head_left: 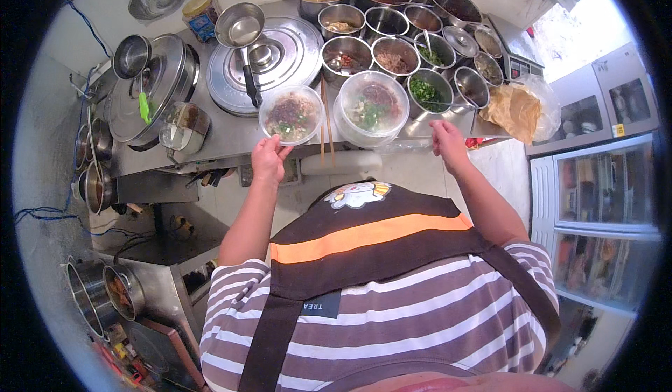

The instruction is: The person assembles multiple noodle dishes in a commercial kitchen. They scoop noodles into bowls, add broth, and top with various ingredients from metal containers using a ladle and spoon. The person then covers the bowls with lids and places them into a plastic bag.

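Note:
A clear round plastic bowl (292, 114) stands at the counter's front edge, with dark sauce, pale bits and chopped green inside. My left hand (269, 159) grips its near rim between thumb and fingers. To the right, a second clear plastic bowl (371, 133) holds similar food, and a pair of wooden chopsticks (323, 129) lies between the two. My right hand (446, 141) hangs just in front of a metal pot of chopped green onion (428, 92), its fingers curled together. Whether anything small is pinched in them does not show.
Several metal pots of sauces and toppings (350, 56) crowd the back right. A ladle (241, 35) rests on a large lidded pot (287, 59). At left are another lidded pot (164, 70) and a clear jug (185, 127). Brown paper (511, 112) lies right; a glass-door fridge (602, 217) stands beyond.

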Available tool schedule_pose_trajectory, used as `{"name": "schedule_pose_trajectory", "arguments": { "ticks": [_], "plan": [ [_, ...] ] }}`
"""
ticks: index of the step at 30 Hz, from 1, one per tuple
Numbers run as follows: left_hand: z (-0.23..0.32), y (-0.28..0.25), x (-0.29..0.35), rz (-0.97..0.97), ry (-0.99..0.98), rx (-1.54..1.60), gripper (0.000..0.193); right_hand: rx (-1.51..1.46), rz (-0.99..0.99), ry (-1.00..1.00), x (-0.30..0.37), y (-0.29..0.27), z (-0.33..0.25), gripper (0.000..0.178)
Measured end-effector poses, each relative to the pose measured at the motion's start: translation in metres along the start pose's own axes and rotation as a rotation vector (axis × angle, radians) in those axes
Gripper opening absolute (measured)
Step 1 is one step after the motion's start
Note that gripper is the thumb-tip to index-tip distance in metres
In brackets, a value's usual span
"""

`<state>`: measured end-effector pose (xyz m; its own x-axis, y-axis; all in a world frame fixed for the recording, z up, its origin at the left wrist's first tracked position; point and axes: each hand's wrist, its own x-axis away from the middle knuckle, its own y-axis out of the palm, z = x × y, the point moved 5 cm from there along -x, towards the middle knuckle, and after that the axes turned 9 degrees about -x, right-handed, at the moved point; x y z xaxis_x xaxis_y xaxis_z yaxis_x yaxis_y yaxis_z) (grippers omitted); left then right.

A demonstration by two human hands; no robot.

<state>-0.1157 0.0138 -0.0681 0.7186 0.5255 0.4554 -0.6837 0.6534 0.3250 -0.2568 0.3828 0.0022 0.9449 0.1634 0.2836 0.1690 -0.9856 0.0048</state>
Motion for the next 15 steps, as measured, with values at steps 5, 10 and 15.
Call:
{"name": "schedule_pose_trajectory", "arguments": {
  "ticks": [5,10,15],
  "plan": [
    [0.065,0.022,0.03,-0.094,0.07,-0.088,0.01,0.014,0.033,-0.128,-0.004,-0.008,-0.024,0.021],
    [0.117,0.067,0.065,-0.227,0.09,-0.203,0.007,-0.088,-0.195,-0.155,-0.009,0.052,-0.093,0.026],
    [0.112,0.126,0.086,-0.315,0.044,-0.194,0.007,-0.083,-0.526,-0.132,-0.007,0.098,-0.123,0.029]
  ]
}}
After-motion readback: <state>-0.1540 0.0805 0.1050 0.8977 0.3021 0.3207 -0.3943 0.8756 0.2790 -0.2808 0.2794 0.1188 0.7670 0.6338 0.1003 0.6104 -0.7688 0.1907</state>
